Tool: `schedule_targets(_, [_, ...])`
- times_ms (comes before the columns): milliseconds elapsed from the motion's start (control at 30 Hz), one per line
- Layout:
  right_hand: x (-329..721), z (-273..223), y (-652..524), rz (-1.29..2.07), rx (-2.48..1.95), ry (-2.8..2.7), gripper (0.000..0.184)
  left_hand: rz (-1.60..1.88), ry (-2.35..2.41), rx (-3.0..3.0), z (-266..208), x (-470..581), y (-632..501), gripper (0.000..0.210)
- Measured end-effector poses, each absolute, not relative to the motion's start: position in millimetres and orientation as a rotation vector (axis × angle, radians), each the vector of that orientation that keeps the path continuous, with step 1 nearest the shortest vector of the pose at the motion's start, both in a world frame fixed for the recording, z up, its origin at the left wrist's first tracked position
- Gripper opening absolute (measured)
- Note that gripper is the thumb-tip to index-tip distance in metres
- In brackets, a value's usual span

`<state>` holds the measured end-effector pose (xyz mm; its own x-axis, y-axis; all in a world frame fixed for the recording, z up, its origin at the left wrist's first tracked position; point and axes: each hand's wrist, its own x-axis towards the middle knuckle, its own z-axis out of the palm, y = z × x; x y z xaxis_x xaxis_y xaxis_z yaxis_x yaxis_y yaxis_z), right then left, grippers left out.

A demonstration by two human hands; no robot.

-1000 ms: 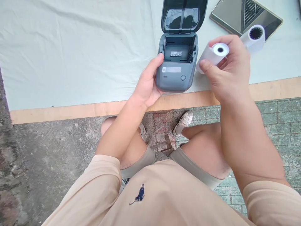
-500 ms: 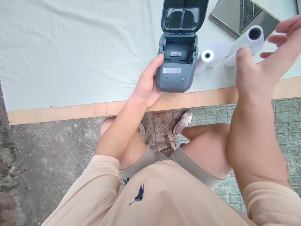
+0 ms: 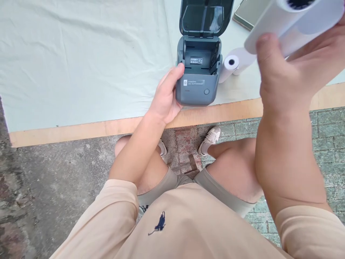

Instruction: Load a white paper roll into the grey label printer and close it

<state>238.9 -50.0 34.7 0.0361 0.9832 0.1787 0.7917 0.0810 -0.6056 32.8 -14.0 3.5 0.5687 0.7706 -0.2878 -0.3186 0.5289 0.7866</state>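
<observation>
My left hand (image 3: 167, 91) grips the left side of a dark grey label printer (image 3: 196, 90), its thumb on the rim of the paper bay. The printer's lid (image 3: 206, 18) stands up, and the bay inside holds no roll. At the upper right my right hand (image 3: 293, 72) is closed around a large white paper roll (image 3: 269, 25) with a black toothed core, lifted above the table. A loose sheet end of the roll hangs toward the palm. Most of my right fingers are hidden behind the paper.
A smaller paper roll (image 3: 229, 66) with a narrow dark core lies just right of the printer, its loose end trailing right. Behind the raised roll shows part of a flat, dark, shiny phone-like slab (image 3: 249, 13). The cloth-covered table (image 3: 81, 64) ends in a bare wooden edge (image 3: 121, 126).
My right hand, open and reaching over the rolls before, now holds the large roll, raised closer to the camera. The printer has shifted slightly left in view, still in my left hand.
</observation>
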Motion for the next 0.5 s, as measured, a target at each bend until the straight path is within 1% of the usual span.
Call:
schedule_targets(133, [214,41,-52,0.392,-1.776,-1.876,0.036,0.774,0.671,0.758,5,35,-18,0.020])
schedule_targets(200, [201,45,-52,0.310,-1.800,-1.902,0.035,0.792,0.645,0.779,6,36,-20,0.016])
schedule_targets(367, [189,47,-49,-0.072,-1.910,-1.950,0.031,0.789,0.641,0.799,5,34,-20,0.015])
schedule_targets(500, [188,42,-52,-0.125,-1.731,-1.906,0.029,0.775,0.639,0.778,2,33,-18,0.016])
